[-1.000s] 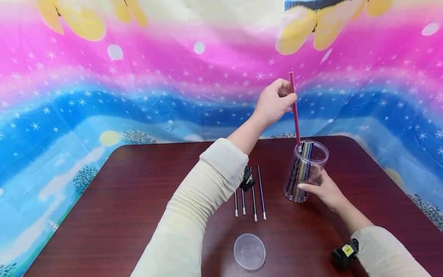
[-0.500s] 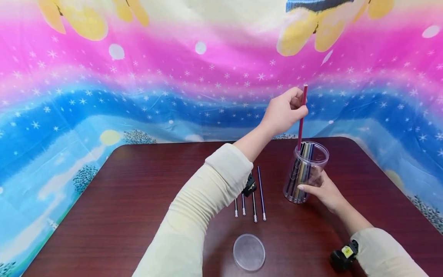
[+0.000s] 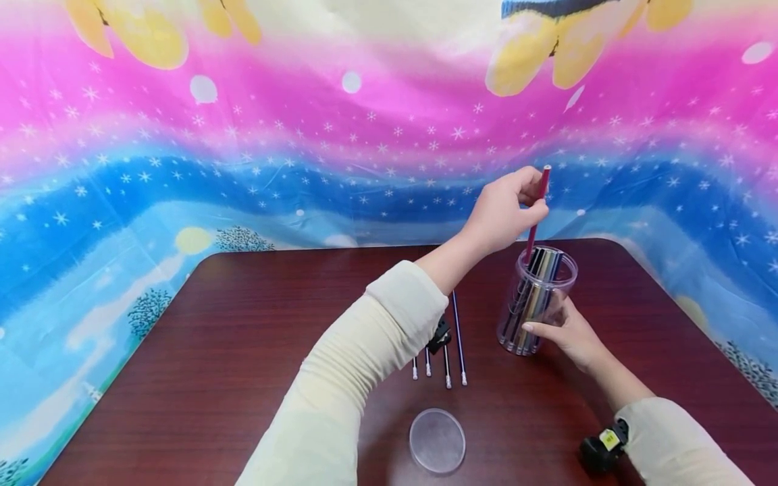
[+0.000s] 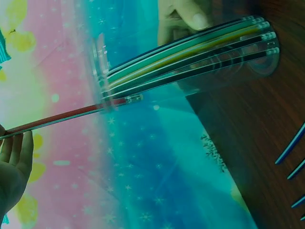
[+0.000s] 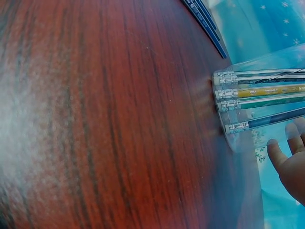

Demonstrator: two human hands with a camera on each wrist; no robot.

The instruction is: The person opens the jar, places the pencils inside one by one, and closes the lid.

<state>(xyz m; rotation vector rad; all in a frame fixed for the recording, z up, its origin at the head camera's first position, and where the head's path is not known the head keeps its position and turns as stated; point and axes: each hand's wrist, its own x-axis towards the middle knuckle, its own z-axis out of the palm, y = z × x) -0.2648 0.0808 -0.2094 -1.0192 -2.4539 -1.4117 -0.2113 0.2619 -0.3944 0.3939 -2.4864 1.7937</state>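
My left hand [image 3: 503, 212] pinches a red pencil [image 3: 543, 189] near its upper end. The pencil slants down, eraser end lowest, into the mouth of a clear plastic jar [image 3: 508, 320]. In the left wrist view its eraser [image 4: 136, 98] lies just inside the rim. Several dark, yellow and green pencils [image 5: 271, 90] lean together inside the jar, erasers at the bottom. My right hand [image 3: 574, 335] grips the jar's lower right side, thumb across the front; its other fingers are mostly behind the jar in the head view. The jar stands upright on the table.
Several dark pencils [image 3: 459, 337] lie side by side left of the jar, partly hidden by my left sleeve [image 3: 389, 324]. A clear round lid [image 3: 437, 441] lies flat near the front of the brown table [image 3: 243, 378]. A patterned cloth [image 3: 304, 169] hangs behind.
My left hand has moved down and to the right, lowering the red pencil's eraser end from the jar's rim to inside its mouth. The right hand and jar have stayed put.
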